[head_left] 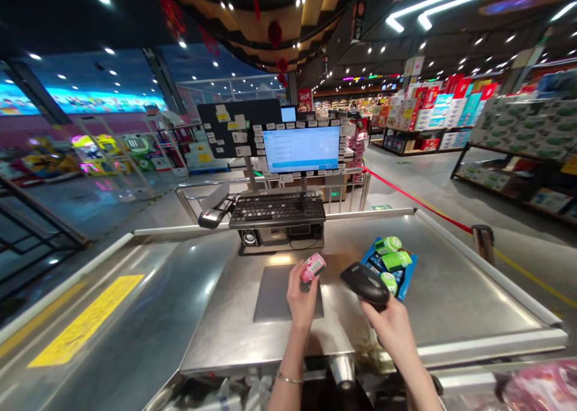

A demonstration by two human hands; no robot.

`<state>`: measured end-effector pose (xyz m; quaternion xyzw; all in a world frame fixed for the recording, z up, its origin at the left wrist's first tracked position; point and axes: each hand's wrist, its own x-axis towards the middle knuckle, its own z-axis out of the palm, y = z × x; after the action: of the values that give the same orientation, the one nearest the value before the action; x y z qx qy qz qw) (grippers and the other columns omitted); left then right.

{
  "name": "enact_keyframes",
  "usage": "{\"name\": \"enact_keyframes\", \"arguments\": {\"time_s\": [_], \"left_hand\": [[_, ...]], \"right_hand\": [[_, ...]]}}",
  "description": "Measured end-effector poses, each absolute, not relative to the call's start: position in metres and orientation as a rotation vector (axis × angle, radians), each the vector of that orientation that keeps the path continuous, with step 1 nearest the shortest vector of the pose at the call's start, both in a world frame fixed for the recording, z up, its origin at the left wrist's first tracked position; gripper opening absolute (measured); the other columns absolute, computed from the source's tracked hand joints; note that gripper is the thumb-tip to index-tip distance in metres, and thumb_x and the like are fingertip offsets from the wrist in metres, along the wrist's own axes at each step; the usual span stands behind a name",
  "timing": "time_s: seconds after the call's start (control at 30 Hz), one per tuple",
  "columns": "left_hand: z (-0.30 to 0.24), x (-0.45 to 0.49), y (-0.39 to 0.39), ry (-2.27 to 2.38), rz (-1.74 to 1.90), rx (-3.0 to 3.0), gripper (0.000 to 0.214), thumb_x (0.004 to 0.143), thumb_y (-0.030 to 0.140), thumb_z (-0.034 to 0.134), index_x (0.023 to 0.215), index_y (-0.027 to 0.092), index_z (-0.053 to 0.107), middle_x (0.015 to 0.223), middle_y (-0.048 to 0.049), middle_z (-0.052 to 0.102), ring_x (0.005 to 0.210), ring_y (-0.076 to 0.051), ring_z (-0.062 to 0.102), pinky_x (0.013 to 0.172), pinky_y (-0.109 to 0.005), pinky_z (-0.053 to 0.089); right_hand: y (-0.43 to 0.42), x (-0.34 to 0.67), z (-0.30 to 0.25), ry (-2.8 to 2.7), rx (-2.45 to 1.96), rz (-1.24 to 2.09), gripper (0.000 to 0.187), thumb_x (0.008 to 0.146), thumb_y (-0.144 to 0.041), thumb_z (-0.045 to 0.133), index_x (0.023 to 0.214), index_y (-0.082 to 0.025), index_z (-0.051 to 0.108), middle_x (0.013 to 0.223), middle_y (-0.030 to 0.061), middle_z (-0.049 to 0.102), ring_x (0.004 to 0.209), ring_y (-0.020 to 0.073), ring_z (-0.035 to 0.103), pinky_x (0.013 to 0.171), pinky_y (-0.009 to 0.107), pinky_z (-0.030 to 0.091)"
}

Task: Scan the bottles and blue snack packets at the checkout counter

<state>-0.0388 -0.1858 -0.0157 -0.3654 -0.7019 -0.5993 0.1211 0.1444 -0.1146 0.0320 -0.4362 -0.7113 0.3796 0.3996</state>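
Between the thumb and fingers of my left hand (301,294) is a small pink container (312,267), its barcode label turned up and to the right. It is raised over the dark flat plate (270,297) set into the metal counter. My right hand (391,318) grips a black handheld barcode scanner (364,282), whose head points left toward the pink container without touching it. Just beyond the scanner, several green-topped containers (396,260) lie on a blue package (408,282). The scanner hides part of that pile.
A black keyboard (277,208) and a lit monitor (302,149) stand ahead, with a card terminal (216,210) to their left. The steel counter (455,279) has raised edges. A yellow strip (88,318) marks its left side. A metal cup-shaped part (343,372) sits at the near edge.
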Motion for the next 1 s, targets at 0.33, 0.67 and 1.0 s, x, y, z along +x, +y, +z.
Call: {"name": "enact_keyframes", "arguments": {"time_s": [0.33, 0.67, 1.0], "left_hand": [[-0.035, -0.042, -0.186, -2.013, -1.656, -1.166, 0.027, 0.082, 0.025, 0.057, 0.109, 0.023, 0.057, 0.12, -0.0084, 0.058, 0.114, -0.021, 0.054, 0.099, -0.041, 0.044], [-0.036, -0.048, -0.181, -2.045, -1.654, -1.188, 0.026, 0.082, 0.026, 0.057, 0.107, 0.022, 0.057, 0.119, -0.0088, 0.058, 0.115, -0.021, 0.053, 0.099, -0.043, 0.044], [-0.036, -0.049, -0.181, -2.043, -1.635, -1.194, 0.027, 0.082, 0.024, 0.056, 0.109, 0.023, 0.056, 0.12, -0.0078, 0.058, 0.114, -0.02, 0.054, 0.099, -0.04, 0.044]], "right_hand": [[-0.128, 0.133, 0.032, -2.012, -1.112, 1.027, 0.036, 0.072, -0.044, 0.05, 0.086, -0.016, 0.067, 0.076, 0.0098, 0.073, 0.073, 0.0274, 0.068, 0.062, 0.031, 0.05], [-0.129, 0.131, 0.032, -2.036, -1.119, 0.972, 0.032, 0.074, -0.042, 0.049, 0.084, -0.017, 0.066, 0.071, 0.0083, 0.072, 0.068, 0.0265, 0.068, 0.06, 0.029, 0.049], [-0.127, 0.13, 0.028, -2.033, -1.103, 0.981, 0.031, 0.073, -0.039, 0.048, 0.084, -0.017, 0.066, 0.075, 0.0088, 0.073, 0.076, 0.0273, 0.069, 0.063, 0.029, 0.05]]}}
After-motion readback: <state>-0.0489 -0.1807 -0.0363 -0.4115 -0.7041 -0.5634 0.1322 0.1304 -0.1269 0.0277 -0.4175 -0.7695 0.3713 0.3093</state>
